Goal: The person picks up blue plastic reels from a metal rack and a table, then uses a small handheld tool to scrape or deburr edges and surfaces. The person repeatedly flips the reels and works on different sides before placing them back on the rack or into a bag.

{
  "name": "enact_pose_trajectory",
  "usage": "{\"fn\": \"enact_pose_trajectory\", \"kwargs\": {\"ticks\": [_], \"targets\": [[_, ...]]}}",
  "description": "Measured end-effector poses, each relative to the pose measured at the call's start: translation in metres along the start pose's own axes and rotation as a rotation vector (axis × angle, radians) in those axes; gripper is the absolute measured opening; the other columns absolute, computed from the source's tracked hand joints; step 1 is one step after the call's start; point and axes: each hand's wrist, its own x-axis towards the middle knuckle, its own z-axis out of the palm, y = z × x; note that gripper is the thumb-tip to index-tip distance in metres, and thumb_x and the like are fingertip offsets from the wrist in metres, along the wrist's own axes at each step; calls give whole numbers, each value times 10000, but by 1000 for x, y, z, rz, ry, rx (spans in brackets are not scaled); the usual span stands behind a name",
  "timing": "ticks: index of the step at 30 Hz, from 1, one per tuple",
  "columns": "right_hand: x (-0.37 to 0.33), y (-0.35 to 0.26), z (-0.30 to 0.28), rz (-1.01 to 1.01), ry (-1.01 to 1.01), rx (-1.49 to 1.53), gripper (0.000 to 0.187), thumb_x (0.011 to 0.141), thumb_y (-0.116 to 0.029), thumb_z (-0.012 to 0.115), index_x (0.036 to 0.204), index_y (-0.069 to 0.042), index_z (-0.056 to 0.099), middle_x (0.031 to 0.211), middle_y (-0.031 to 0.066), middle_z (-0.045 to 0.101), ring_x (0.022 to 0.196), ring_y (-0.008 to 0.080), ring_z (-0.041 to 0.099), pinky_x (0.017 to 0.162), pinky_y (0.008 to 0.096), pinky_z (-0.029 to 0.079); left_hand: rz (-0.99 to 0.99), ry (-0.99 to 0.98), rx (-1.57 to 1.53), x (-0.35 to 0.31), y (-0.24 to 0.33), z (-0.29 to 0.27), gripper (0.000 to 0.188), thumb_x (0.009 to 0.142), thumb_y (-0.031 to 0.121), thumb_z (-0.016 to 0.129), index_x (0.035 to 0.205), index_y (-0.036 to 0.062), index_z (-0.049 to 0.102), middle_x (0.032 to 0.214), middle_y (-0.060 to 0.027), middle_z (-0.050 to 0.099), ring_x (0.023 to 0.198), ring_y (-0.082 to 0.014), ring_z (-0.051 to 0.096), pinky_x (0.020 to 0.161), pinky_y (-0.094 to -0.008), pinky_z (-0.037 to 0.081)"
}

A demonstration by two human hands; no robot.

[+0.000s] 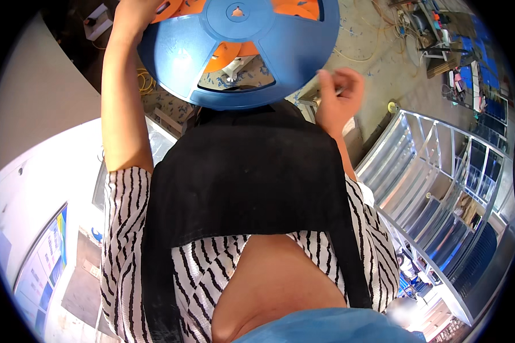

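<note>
A large blue plastic reel (294, 57) with wide cut-out windows fills the top middle, in front of my chest. Orange reel parts (220, 57) show through its windows, behind the blue flange. My left hand (136, 14) is at the reel's upper left rim and appears to grip it; the frame's top edge cuts off part of the fingers. Just off the reel's lower right rim is my right hand (342, 98), fingers curled and thumb up, slightly blurred. Something small and pale shows between its fingers, too small to name.
On the right stands a metal frame rack (435, 171) with long strips and panels. Yellow tubing (375, 48) and blue scraps lie on the floor beyond the reel. A workbench (440, 40) with tools is at the far right. A white wall with a poster (43, 268) is at left.
</note>
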Motion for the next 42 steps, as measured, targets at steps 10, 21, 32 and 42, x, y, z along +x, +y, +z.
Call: {"fn": "enact_pose_trajectory", "kwargs": {"ticks": [10, 21, 32, 42], "targets": [[-9, 30, 35, 532, -352, -21, 217, 820, -114, 642, 927, -19, 479, 660, 98, 633, 436, 114, 509, 427, 263, 398, -109, 4, -69, -52, -32, 30, 227, 848, 231, 654, 919, 31, 576, 610, -19, 530, 507, -80, 475, 503, -241, 377], [-10, 53, 46, 636, -375, 131, 174, 812, -67, 605, 888, -13, 458, 652, 138, 629, 423, 115, 473, 417, 258, 372, -128, -26, -155, -67, -30, 19, 195, 848, 190, 651, 939, 38, 570, 608, -11, 522, 509, -74, 466, 513, -235, 380], [-13, 51, 53, 647, -359, 146, 126, 799, -26, 571, 855, -30, 458, 654, 149, 630, 416, 115, 466, 391, 247, 332, -129, -24, -167, -67, -28, 17, 173, 836, 165, 653, 927, 39, 577, 572, -7, 498, 493, -73, 442, 507, -233, 357], [-16, 52, 53, 631, -354, 134, 119, 817, -47, 578, 847, -18, 466, 635, 129, 621, 422, 117, 488, 411, 257, 374, -176, -45, -271, -67, -28, 15, 146, 840, 99, 648, 905, 25, 541, 614, -15, 502, 482, -80, 453, 470, -247, 379]]}}
